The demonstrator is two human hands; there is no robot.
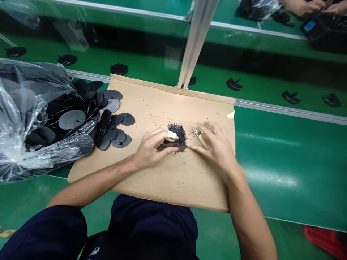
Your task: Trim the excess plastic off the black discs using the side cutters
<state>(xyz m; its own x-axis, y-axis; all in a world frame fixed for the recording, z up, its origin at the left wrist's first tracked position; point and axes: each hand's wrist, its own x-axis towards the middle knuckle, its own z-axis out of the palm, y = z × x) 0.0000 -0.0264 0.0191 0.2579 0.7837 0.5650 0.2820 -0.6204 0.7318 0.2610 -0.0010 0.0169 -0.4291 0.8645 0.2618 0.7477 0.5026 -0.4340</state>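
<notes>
My left hand (153,148) pinches a thin black disc (173,146), which is tilted nearly edge-on toward me. A pale yellow wrap covers one of its fingertips. Just beyond the disc lies a heap of small black bits (177,131), with loose specks scattered round it. My right hand (217,144) has its fingers apart, its thumb tip at or close to the disc's right edge. Between that thumb and the fingers is a pair of nippers (202,138) with yellowish handles, jaws pointing away from me. Whether the handles touch the palm is hidden.
Under my hands lies a cardboard sheet (162,184) on the green table (292,155). Black discs (119,137) spill from a clear plastic bag (29,155) at left. Beyond a metal post (196,43), black parts (234,85) sit in a row. Another person's hands (314,7) show at top right.
</notes>
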